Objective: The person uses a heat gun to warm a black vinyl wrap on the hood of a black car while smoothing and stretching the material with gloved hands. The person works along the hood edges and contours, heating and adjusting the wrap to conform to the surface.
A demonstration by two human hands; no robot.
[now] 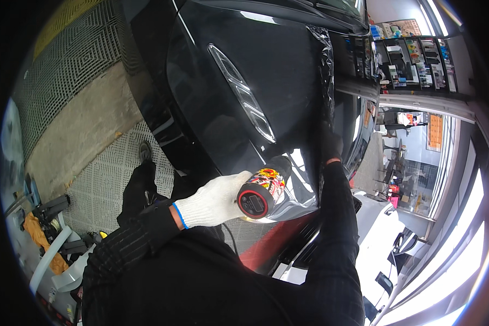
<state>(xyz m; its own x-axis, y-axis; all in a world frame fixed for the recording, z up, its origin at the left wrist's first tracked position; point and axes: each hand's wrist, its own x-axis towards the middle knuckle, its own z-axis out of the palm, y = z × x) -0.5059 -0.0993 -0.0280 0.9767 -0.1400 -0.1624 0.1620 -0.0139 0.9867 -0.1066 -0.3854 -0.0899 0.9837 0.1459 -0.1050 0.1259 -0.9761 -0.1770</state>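
Observation:
My left hand [217, 198], in a white knit glove with a blue cuff edge, is closed around a heat gun [273, 182]. The gun has a colourful patterned body and a red-ringed dark end with a small display; its nozzle points at the black car panel [288, 81]. A silver vent trim [242, 92] lies on that panel. Glossy film [325, 60] hangs wrinkled along the panel's right edge, and shiny folds show below the gun. By that edge is my right hand [331, 144], in a dark glove; its fingers are lost against the black surface.
A cord [232, 239] hangs below the gun. Grid floor tiles [92, 176] and a bare concrete strip [87, 117] lie to the left. Tools and strips [54, 244] crowd the lower left. Shelves [415, 62] and a white car [377, 233] stand to the right.

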